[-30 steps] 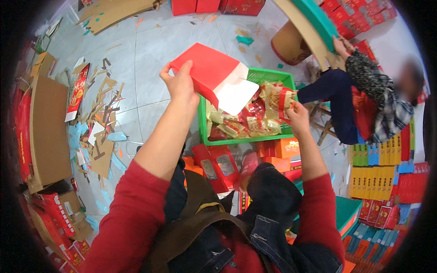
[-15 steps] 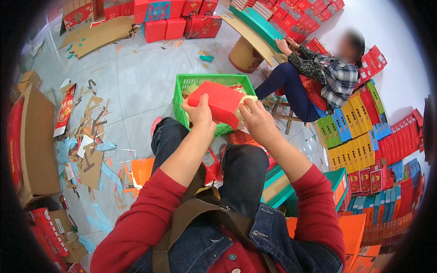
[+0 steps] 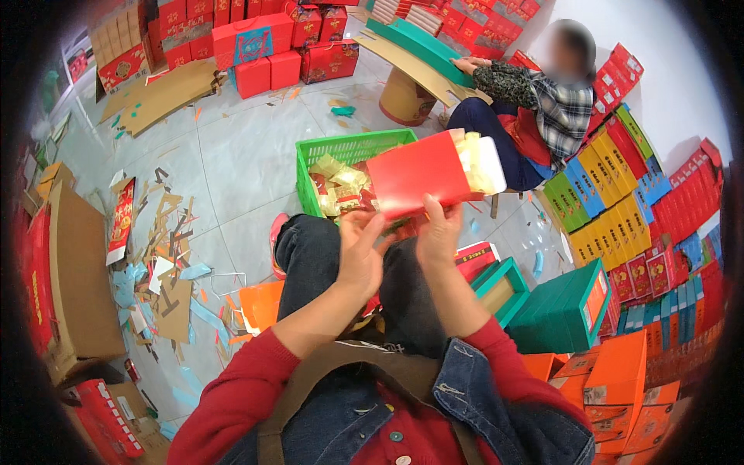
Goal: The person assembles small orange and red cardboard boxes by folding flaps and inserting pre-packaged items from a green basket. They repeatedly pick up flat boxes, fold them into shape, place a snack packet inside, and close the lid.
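A flat red paper box (image 3: 422, 177) is tilted in front of me, its right end open. Pale yellow wrapped pieces (image 3: 473, 159) and a white flap (image 3: 492, 164) stick out of that end. My right hand (image 3: 439, 232) grips the box's lower edge, thumb on the front and the other fingers mostly hidden behind. Just below its lower left corner is my left hand (image 3: 362, 252), fingers apart; whether the fingertips touch the box is unclear. Behind the box stands a green plastic crate (image 3: 310, 182) holding gold and red wrapped pieces (image 3: 341, 182).
Teal boxes (image 3: 554, 314) and orange boxes (image 3: 616, 387) stand at my right. A person (image 3: 558, 120) sits at the far right, hands on a long teal piece (image 3: 415, 45). Paper scraps (image 3: 167, 271) litter the floor at left, near a cardboard box (image 3: 85, 287).
The red box has turned and shifted right, its broad face and open end now showing. My right hand has moved from the open end to the lower edge; my left has dropped below.
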`<state>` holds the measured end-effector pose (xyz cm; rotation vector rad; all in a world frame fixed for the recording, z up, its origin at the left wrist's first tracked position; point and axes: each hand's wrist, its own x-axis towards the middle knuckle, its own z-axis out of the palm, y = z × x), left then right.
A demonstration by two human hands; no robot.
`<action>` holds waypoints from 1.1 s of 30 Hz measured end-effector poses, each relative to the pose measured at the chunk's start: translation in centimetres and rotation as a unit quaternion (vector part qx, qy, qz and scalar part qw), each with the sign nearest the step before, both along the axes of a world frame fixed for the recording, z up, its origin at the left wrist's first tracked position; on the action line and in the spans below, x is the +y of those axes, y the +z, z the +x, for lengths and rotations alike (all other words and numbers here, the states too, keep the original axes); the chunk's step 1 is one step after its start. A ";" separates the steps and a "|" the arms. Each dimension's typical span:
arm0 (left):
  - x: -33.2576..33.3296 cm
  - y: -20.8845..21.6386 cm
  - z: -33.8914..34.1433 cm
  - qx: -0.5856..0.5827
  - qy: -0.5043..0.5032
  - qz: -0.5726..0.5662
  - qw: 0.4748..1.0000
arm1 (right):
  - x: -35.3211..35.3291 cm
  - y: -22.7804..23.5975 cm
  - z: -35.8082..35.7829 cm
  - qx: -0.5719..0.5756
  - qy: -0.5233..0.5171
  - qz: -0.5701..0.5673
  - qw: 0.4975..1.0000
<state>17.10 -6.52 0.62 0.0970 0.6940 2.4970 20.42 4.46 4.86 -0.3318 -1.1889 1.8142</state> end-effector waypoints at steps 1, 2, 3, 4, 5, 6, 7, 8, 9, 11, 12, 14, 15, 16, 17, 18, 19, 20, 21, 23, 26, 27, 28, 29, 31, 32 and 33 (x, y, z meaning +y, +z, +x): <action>-1.1 -0.8 -0.7 0.048 0.002 -0.031 0.998 | 0.5 -0.1 1.3 -0.018 0.018 0.043 0.999; -2.5 -0.3 -1.1 0.123 0.010 -0.052 0.991 | 0.1 0.2 2.9 -0.042 0.009 0.103 0.994; -3.7 0.0 -1.7 0.189 -0.018 -0.083 0.978 | 0.0 0.1 4.6 -0.071 0.036 0.130 0.988; -5.1 0.3 -2.0 0.250 -0.048 -0.112 0.960 | -0.2 0.0 6.7 -0.105 0.063 0.156 0.980; -6.5 0.1 -2.0 0.295 -0.129 -0.137 0.937 | -0.4 -0.5 8.9 -0.149 0.107 0.174 0.967; -7.3 -0.2 -1.4 0.309 -0.177 -0.101 0.929 | -0.8 -0.8 10.5 -0.192 0.153 0.191 0.951; -8.6 -0.4 -0.4 0.330 -0.222 -0.141 0.907 | -1.9 -0.8 11.8 -0.182 0.204 0.177 0.945; -10.1 -0.8 0.6 0.345 -0.269 -0.175 0.882 | -2.7 -2.0 12.9 -0.174 0.261 0.115 0.942; -11.6 -0.5 1.5 0.471 -0.254 -0.319 0.782 | -3.5 -2.4 13.8 -0.225 0.288 0.064 0.929; -13.6 -3.0 3.5 0.555 -0.195 -0.410 0.697 | -5.0 -2.6 13.7 -0.257 0.348 -0.039 0.901; -14.0 -3.3 4.2 0.528 -0.188 -0.417 0.716 | -5.3 -4.1 14.1 -0.233 0.360 -0.032 0.903; -13.2 -3.0 4.1 0.387 -0.151 -0.275 0.867 | -5.7 -3.8 13.3 -0.246 0.362 -0.023 0.899; -12.6 -2.5 4.0 0.358 -0.141 -0.221 0.896 | -6.1 -3.6 13.2 -0.233 0.352 0.032 0.906; -12.1 -1.8 4.0 0.404 -0.080 -0.222 0.884 | -6.2 -3.2 13.0 -0.216 0.338 0.091 0.911; -11.4 -2.1 3.9 0.426 -0.059 -0.221 0.875 | -6.3 -3.1 12.9 -0.198 0.322 0.149 0.914; -10.9 -2.6 3.8 0.447 -0.039 -0.220 0.866 | -6.4 -3.6 12.8 -0.215 0.318 0.149 0.911; -10.4 -2.7 3.7 0.474 -0.023 -0.197 0.858 | -6.0 -4.1 12.6 -0.232 0.312 0.157 0.908; -10.0 -2.8 3.7 0.500 -0.007 -0.173 0.849 | -5.7 -4.3 12.4 -0.249 0.305 0.164 0.904; -9.7 -2.8 3.8 0.525 0.009 -0.149 0.838 | -5.7 -4.0 13.0 -0.203 0.293 0.214 0.910; -10.2 -3.1 4.2 0.520 -0.009 -0.209 0.828 | -5.8 -3.4 13.9 -0.214 0.303 0.159 0.915; -9.9 -3.5 3.5 0.483 -0.058 -0.247 0.838 | -5.2 -3.4 12.4 -0.158 0.279 0.132 0.938; -9.6 -3.2 3.1 0.462 -0.072 -0.246 0.849 | -5.0 -3.4 11.7 -0.136 0.266 0.122 0.946; -9.7 -3.0 3.0 0.436 -0.091 -0.249 0.860 | -5.1 -3.4 11.5 -0.118 0.252 0.105 0.955; -9.8 -2.7 2.8 0.417 -0.114 -0.255 0.865 | -5.1 -3.5 11.5 -0.107 0.254 0.084 0.958; -10.1 -2.2 2.3 0.377 -0.157 -0.264 0.874 | -4.1 -3.8 11.6 -0.161 0.276 0.102 0.942; -10.1 -2.2 2.0 0.356 -0.178 -0.267 0.878 | -3.6 -3.9 11.5 -0.188 0.287 0.112 0.933; -10.1 -2.7 1.5 0.387 -0.167 -0.273 0.865 | -3.2 -3.9 11.2 -0.236 0.308 0.097 0.916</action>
